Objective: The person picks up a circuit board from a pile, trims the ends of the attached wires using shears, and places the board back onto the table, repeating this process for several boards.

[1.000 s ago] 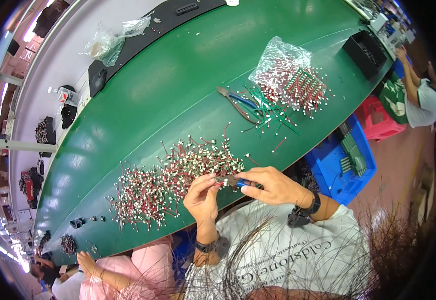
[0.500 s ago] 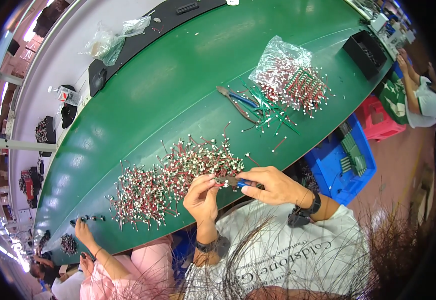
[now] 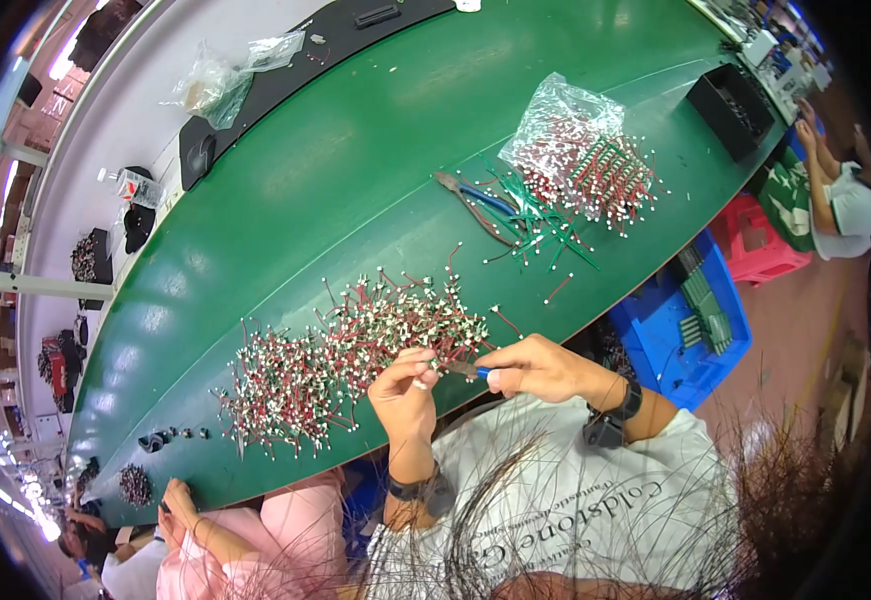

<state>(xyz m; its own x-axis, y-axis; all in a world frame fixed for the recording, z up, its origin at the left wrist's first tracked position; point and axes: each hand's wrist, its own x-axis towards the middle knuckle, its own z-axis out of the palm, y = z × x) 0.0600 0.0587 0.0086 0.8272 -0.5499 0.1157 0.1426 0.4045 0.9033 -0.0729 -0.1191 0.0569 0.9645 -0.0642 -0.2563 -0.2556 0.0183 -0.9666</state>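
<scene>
My left hand (image 3: 403, 392) is closed in a pinch on a small white-ended wired connector (image 3: 435, 366) by the front edge of the green table. My right hand (image 3: 544, 368) grips pliers with blue handles (image 3: 484, 373), and their dark jaws point left at the connector. Whether the jaws touch it is too small to tell. Just beyond both hands spreads a large loose heap of red-wired white connectors (image 3: 396, 322). Most of the piece in my left hand is hidden by the fingers.
Farther right lie another pair of pliers (image 3: 476, 207), green strips (image 3: 548, 228) and a clear bag (image 3: 566, 110) beside bundled connectors. A blue crate (image 3: 661, 350) stands below the table's right edge. At the left, a co-worker's hand (image 3: 178, 497) rests near a dark pile (image 3: 136, 485).
My left fingers and the pliers have shifted slightly, and the jaws now sit a little lower. At the left, the co-worker's hand has drawn back from the small black parts.
</scene>
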